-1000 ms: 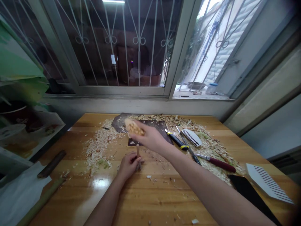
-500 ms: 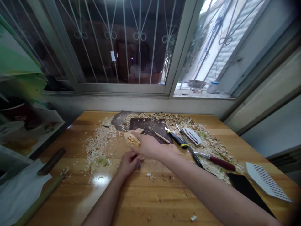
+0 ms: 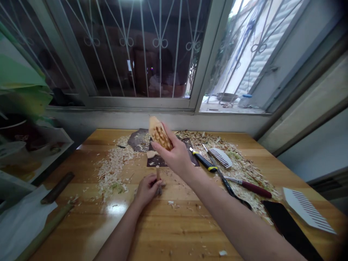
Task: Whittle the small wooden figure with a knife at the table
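Note:
My right hand (image 3: 176, 156) is closed around a chunky block of pale wood (image 3: 158, 132) and holds it raised above the wooden table (image 3: 174, 221), near the far middle. Below it my left hand (image 3: 148, 188) rests on the tabletop, fingers wrapped round a short wooden peg (image 3: 157, 173) that stands upright. A small wood offcut (image 3: 151, 154) lies on a dark sheet (image 3: 163, 152) just behind the peg. Pale shavings (image 3: 114, 170) are strewn across the table's far half.
Right of my hands lie a yellow-and-black utility knife (image 3: 204, 162), a red-handled knife (image 3: 251, 187), a small white comb (image 3: 222, 157), a bigger white comb (image 3: 307, 210) and a black phone (image 3: 285, 226). A dark stick (image 3: 57, 187) and bamboo pole (image 3: 40, 235) lie left.
My right hand came down with the wood block onto the peg half a second ago, then rose again, higher than at first. The left hand and peg stayed in place.

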Available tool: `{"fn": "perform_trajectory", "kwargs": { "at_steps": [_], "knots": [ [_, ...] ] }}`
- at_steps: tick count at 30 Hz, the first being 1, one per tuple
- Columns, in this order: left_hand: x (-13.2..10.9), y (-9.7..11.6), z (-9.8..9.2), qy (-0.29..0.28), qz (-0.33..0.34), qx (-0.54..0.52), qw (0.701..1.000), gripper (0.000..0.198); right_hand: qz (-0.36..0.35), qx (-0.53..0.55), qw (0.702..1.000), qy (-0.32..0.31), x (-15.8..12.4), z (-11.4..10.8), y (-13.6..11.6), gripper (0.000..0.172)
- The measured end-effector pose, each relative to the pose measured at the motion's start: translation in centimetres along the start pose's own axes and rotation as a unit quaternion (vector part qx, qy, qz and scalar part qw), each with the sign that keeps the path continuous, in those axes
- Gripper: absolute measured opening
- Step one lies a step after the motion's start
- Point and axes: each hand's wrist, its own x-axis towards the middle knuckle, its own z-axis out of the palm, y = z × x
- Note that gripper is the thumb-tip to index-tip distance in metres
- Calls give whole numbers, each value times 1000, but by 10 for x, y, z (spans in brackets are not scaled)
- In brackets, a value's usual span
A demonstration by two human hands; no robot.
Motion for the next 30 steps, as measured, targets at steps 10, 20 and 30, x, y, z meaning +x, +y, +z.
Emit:
{"fn": "perform_trajectory", "kwargs": {
  "at_steps": [10,20,30],
  "knots": [
    [-2,7,-2,-2,0,17,1000,23,181,400,896,-69,-28,-2,46,52],
    [-3,6,-1,-1,-5,16,1000,21,205,790,556,-159,-78,10,70,47],
    [-4,10,-4,-20,7,8,1000,22,154,795,546,-215,-82,28,54,58]
  ]
}}
